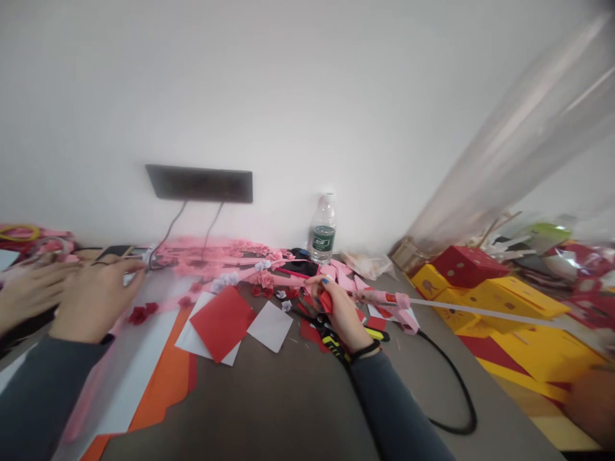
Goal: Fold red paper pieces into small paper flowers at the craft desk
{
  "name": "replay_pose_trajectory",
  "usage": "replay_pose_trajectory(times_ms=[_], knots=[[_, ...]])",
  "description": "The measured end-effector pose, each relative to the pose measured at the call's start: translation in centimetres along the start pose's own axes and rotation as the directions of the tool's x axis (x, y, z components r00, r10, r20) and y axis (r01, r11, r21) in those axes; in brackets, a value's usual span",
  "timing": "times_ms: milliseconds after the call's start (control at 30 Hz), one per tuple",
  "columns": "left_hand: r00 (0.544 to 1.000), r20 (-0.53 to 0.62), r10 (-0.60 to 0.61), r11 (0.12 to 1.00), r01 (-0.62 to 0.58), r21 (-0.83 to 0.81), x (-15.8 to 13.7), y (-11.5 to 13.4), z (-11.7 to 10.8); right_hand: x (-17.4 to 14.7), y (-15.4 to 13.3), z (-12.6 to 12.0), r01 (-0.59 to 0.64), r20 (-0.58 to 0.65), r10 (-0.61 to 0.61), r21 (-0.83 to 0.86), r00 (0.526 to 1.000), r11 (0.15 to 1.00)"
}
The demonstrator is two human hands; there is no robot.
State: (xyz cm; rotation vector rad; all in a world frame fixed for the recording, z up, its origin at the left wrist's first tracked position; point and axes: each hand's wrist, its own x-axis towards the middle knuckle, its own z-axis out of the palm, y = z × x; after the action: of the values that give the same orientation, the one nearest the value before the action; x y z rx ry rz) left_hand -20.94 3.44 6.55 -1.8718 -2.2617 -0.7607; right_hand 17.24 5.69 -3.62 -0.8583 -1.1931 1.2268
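Note:
My right hand (pixel 341 314) is closed around a small piece of red paper (pixel 325 301), held above the pink paper-flower branches. Just under its wrist lie black-and-yellow pliers (pixel 335 342). On the left, my left hand (pixel 98 296) has its fingers bent together near a dark flat object (pixel 115 251); what they grip is mostly hidden, with only a pale bit showing at the fingertips. Between the hands are a red paper square (pixel 223 323), a white paper square (pixel 271 326) and dark red paper flowers (pixel 143 313).
Another person's hand (pixel 33 288) is beside my left hand; a blurred hand (pixel 590 403) shows at far right. A water bottle (pixel 323 234) stands by the wall. A glue gun (pixel 406 314) with black cord and yellow boxes (pixel 509 301) lie to the right.

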Motion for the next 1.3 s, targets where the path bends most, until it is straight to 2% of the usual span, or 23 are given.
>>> replay_pose_trajectory(times_ms=[33, 67, 100, 167, 233, 300, 433, 567, 633, 733, 900, 1133, 1300], knots=[[0.998, 0.039, 0.055, 0.998, -0.054, -0.026, -0.5, 1.9, 0.4, 0.1, 0.2, 0.1, 0.011, 0.017, -0.011, -0.031, 1.0, 0.999], [0.99, 0.084, 0.11, 0.984, -0.096, -0.152, -1.1, 3.9, 1.0, 0.2, 0.4, 0.3, 0.026, 0.04, -0.024, -0.051, 0.999, 0.998], [0.978, 0.131, 0.165, 0.941, -0.116, -0.318, -1.7, 6.1, 1.9, 0.3, 0.5, 0.6, 0.044, 0.063, -0.04, -0.062, 0.997, 0.997], [0.917, 0.229, 0.327, 0.798, -0.138, -0.587, -3.2, 10.2, 3.9, 0.3, 0.4, 1.1, 0.087, 0.105, -0.078, -0.076, 0.991, 0.993], [0.844, 0.298, 0.446, 0.642, -0.07, -0.763, -4.6, 13.6, 6.4, 0.2, 0.1, 1.7, 0.108, 0.125, -0.094, -0.111, 0.988, 0.988], [0.812, 0.339, 0.475, 0.526, 0.046, -0.849, -5.6, 15.8, 8.8, 0.0, -0.5, 2.1, 0.11, 0.155, -0.087, -0.147, 0.984, 0.983], [0.853, 0.306, 0.424, 0.316, 0.177, -0.932, -5.9, 17.0, 12.5, 0.2, -1.3, 2.1, 0.118, 0.198, -0.087, -0.147, 0.976, 0.982], [0.874, 0.319, 0.366, 0.197, 0.262, -0.945, -5.7, 16.3, 13.9, 0.8, -1.2, 1.5, 0.063, 0.205, -0.036, -0.128, 0.978, 0.99], [0.891, 0.32, 0.322, 0.169, 0.278, -0.946, -5.9, 16.1, 14.1, 0.9, -1.0, 1.2, 0.048, 0.204, -0.025, -0.111, 0.979, 0.993], [0.896, 0.32, 0.307, 0.177, 0.277, -0.944, -6.3, 16.2, 14.0, 0.8, -0.6, 1.1, 0.021, 0.176, -0.003, -0.101, 0.984, 0.995], [0.922, 0.246, 0.299, 0.183, 0.198, -0.963, -6.8, 16.4, 14.0, 0.2, -0.7, 1.3, -0.025, 0.144, 0.043, -0.119, 0.989, 0.993], [0.927, 0.249, 0.28, 0.216, 0.192, -0.957, -6.9, 16.4, 13.5, 0.0, -0.7, 1.4, 0.007, 0.144, 0.018, -0.173, 0.989, 0.985], [0.932, 0.234, 0.276, 0.19, 0.186, -0.964, -7.1, 16.6, 13.4, -0.1, -0.8, 1.4, 0.038, 0.191, 0.0, -0.196, 0.982, 0.98]])
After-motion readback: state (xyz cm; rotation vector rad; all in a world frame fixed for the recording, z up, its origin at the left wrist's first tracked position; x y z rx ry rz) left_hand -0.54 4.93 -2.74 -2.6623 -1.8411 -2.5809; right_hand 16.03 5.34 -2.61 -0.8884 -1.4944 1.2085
